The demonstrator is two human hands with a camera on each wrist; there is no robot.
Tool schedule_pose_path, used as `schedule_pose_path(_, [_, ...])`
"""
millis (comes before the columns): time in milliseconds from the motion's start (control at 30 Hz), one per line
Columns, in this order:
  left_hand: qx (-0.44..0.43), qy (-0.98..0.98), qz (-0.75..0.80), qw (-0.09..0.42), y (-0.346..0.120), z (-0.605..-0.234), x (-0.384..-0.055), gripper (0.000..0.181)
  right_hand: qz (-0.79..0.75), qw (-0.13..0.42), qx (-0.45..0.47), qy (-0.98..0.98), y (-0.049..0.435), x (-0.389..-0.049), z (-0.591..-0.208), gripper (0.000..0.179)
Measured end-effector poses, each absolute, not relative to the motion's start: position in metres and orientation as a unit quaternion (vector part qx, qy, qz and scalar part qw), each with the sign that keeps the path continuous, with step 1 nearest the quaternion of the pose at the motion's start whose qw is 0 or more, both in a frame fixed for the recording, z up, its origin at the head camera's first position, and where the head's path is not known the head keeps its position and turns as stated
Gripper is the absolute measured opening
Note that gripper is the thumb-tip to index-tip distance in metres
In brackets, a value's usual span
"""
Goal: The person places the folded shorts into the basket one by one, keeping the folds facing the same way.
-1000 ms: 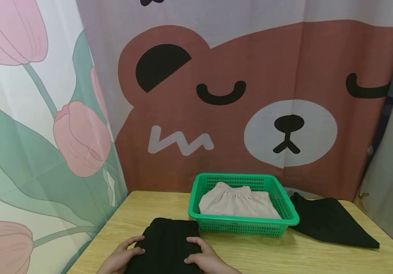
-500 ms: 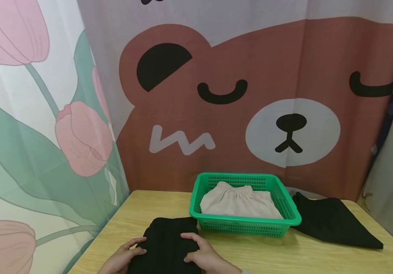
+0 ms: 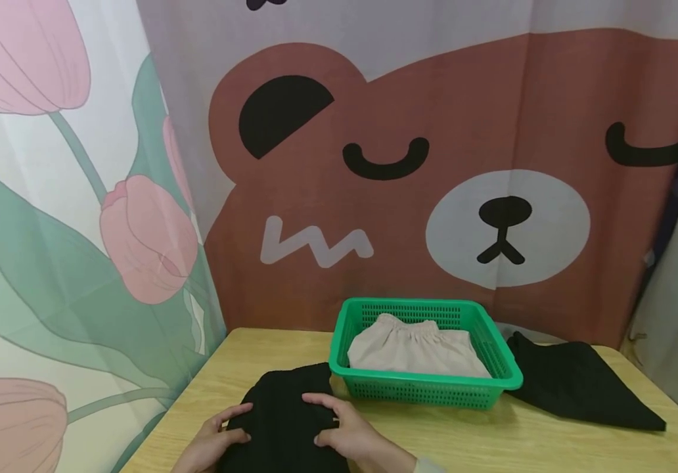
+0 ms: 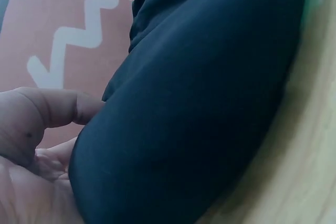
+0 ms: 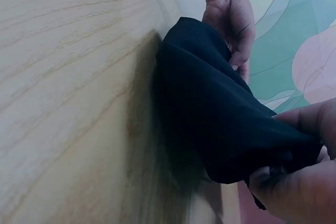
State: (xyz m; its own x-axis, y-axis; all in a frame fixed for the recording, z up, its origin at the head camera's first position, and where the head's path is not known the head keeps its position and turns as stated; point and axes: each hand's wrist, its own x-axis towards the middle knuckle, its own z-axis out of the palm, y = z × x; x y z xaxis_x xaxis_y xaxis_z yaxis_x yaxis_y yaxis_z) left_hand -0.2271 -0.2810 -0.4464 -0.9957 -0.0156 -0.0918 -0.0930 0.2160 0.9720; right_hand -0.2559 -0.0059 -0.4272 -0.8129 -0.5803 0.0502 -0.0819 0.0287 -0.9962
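Low in the head view a folded black garment point(image 3: 288, 420) lies between my two hands, dark and matte with a rounded far edge. My left hand point(image 3: 211, 437) grips its left side, thumb on top; in the left wrist view the fingers point(image 4: 86, 109) bend at the cloth's edge. On the other side my right hand point(image 3: 353, 430) pinches the garment, thumb and index finger over its upper face. Seen from the right wrist, the black cloth point(image 5: 205, 98) bulges as a thick fold close over the wooden table, casting a shadow. Its near end is cut off by the head view.
A green plastic basket point(image 3: 428, 386) stands just beyond, holding a beige garment point(image 3: 416, 348) with a gathered waistband. Right of it, another black garment point(image 3: 587, 387) lies flat on the wooden table point(image 3: 581, 453). A printed bear curtain point(image 3: 398, 217) hangs behind.
My right hand has shifted left and slightly up over the black garment. The garment's far edge has risen a little and become more rounded. The left hand keeps its hold.
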Motion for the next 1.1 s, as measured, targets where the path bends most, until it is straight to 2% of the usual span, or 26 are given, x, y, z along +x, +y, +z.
schedule_pose_path(167, [-0.042, 0.757, 0.652, 0.011, -0.279, -0.433, -0.221, 0.061, -0.645, 0.167, -0.269, 0.696, -0.003, -0.256, -0.420, 0.068])
schedule_pose_path(500, [-0.069, 0.762, 0.643, -0.034, -0.273, -0.411, -0.212, 0.060, -0.661, 0.177, -0.258, 0.682, -0.003, -0.254, -0.408, 0.066])
schedule_pose_path(700, [-0.073, 0.773, 0.626, -0.067, -0.266, -0.398, -0.210, 0.059, -0.657, 0.144, -0.283, 0.683, 0.000, -0.252, -0.398, 0.064])
schedule_pose_path(900, [-0.043, 0.772, 0.631, -0.067, -0.258, -0.385, -0.209, 0.061, -0.674, 0.138, -0.295, 0.663, 0.012, -0.252, -0.388, 0.065])
schedule_pose_path(1100, [-0.009, 0.762, 0.646, -0.045, -0.246, -0.371, -0.212, 0.065, -0.717, 0.176, -0.287, 0.610, 0.029, -0.256, -0.377, 0.067])
